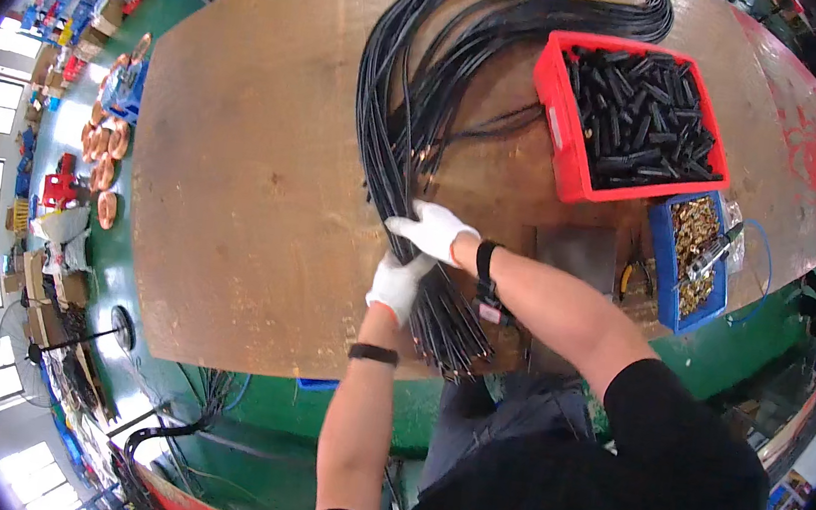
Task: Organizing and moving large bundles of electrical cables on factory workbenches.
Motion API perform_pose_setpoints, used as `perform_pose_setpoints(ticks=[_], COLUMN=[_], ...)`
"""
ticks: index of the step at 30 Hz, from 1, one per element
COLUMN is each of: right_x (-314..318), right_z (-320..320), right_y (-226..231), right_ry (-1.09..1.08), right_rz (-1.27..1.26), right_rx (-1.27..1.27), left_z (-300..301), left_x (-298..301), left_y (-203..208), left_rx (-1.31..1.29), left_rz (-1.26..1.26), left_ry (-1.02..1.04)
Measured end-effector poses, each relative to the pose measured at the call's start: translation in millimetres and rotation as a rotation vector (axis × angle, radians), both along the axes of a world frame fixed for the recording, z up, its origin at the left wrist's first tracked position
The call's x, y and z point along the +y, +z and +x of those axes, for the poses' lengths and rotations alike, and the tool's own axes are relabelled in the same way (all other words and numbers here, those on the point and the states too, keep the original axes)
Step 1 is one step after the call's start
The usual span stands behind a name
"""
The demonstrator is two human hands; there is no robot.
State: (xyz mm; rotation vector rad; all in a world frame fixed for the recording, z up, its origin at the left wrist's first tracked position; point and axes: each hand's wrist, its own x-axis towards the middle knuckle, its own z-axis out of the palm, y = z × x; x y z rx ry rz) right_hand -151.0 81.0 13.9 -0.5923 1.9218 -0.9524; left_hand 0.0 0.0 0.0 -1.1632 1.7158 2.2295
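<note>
A thick bundle of black cables [383,116] runs down the brown table and loops round at its far side. White gloves cover both hands. My left hand [397,284] is wrapped round the bundle close to its near end, where bare copper tips fan out by the table's front edge. Just above it, my right hand [434,232] is closed over the same bundle from the right side. Palms and most fingertips are hidden by the gloves' backs and the cables. More copper tips show partway up the bundle.
Right of the cables stands a red bin [565,157] full of black sleeves. Nearer sits a blue tray [669,275] of small brass parts, a tool with a blue hose lying across it. Yellow-handled pliers [627,280] and a dark plate [574,259] lie beside it.
</note>
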Motion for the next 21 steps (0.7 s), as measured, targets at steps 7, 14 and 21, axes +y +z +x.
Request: perform_pose_setpoints(ticks=[7,14,21], right_x=[52,81,148], right_z=[19,51,38], right_y=[-34,-70,28], right_ry=[-0.081,0.066,0.185], right_rz=[0.005,-0.064,0.135], right_rx=[-0.448,-0.25,0.263], left_z=[46,53,59], left_x=[-7,-35,-6], left_y=[-6,-9,30], left_rx=[-0.086,-0.336,-0.608], left_rz=[0.103,-0.363,-1.109], left_ry=[-0.014,-0.392,-0.305])
